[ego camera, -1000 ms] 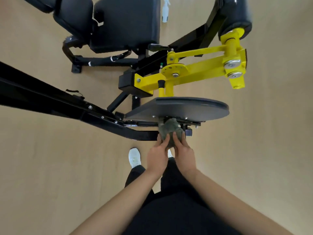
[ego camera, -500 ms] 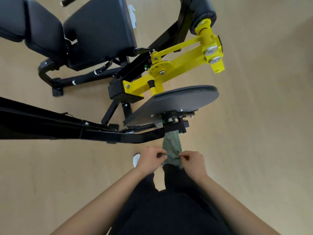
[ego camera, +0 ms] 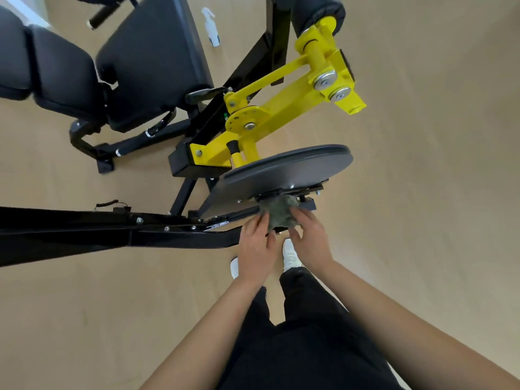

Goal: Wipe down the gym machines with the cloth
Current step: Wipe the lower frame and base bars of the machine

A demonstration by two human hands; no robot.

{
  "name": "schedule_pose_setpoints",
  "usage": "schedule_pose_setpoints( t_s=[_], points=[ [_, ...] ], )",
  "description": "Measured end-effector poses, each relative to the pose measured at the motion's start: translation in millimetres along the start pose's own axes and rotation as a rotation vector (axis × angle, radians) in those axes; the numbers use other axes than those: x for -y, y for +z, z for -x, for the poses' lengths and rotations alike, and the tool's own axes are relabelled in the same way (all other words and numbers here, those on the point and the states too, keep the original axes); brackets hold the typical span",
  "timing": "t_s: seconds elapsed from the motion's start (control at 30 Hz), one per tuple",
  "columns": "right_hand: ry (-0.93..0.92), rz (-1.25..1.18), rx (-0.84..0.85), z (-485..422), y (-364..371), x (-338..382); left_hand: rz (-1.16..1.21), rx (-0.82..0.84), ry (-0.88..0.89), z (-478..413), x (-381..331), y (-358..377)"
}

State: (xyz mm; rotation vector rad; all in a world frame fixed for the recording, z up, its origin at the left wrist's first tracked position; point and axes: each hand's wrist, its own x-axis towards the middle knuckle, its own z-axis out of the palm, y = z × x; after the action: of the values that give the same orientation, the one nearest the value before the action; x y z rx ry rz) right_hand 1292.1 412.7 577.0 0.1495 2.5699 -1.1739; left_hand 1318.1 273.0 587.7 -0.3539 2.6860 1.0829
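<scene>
Beam [ego camera: 84, 229] of black gloss steel enters from the 9 o'clock edge of the view and runs toward centre, its bolts visible along the top face. Black padded seat sections [ego camera: 152, 68] sit at 10 to 11 o'clock on a black tube base. White spray bottle [ego camera: 211, 26] lies on the tan floor [ego camera: 436, 192] near 12 o'clock, just beyond the pads, apart from the machine. Left hand [ego camera: 254, 249] is just below centre, fingers fairly straight and together, their tips laid against the 9 o'clock side of the cloth [ego camera: 280, 213]; the thumb lies at the cloth's lower edge. Cloth is grey-green and bunched, pressed against the black bracket under the near rim of the grey disc [ego camera: 284, 167], at the beam's end. Disc is tilted, with its rim toward 3 o'clock higher in the view. Yellow lever arm [ego camera: 281, 108] rises from behind the disc toward 1 o'clock, ending at two steel caps beside a black roller pad [ego camera: 318, 9]. Right hand [ego camera: 311, 237] is at the 3 o'clock side of the cloth, fingers splayed wide and laid over the fabric; no closed grip is visible, though motion blur softens the fingertips. White shoes [ego camera: 289, 256] and black trousers [ego camera: 295, 347] show below the hands, toward 6 o'clock.
</scene>
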Motion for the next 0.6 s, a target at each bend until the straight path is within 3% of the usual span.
schedule_pose_setpoints(
  t_s=[0.07,0.27,0.4,0.47,0.53,0.6],
  points=[
    [0.001,0.083,0.189,-5.4,11.1,-6.8,-0.130,0.074,-0.005,0.0,9.0,8.5],
    [-0.015,0.077,0.056,12.7,11.3,-27.9,-0.274,0.000,0.199,20.7,24.7,17.5],
    [0.129,0.038,0.154,22.2,-3.0,-45.4,-0.273,0.112,0.241,31.2,8.0,23.9],
    [0.343,-0.171,0.249,24.0,-12.3,-56.0,-0.231,0.151,0.184,35.2,-1.3,30.8],
    [0.653,-0.664,0.346,26.4,-22.8,-64.6,-0.166,0.153,0.138,36.1,-9.4,36.7],
    [0.787,-1.041,0.452,28.9,-31.5,-71.9,-0.103,0.225,0.130,35.2,-20.6,39.7]
  ],
)
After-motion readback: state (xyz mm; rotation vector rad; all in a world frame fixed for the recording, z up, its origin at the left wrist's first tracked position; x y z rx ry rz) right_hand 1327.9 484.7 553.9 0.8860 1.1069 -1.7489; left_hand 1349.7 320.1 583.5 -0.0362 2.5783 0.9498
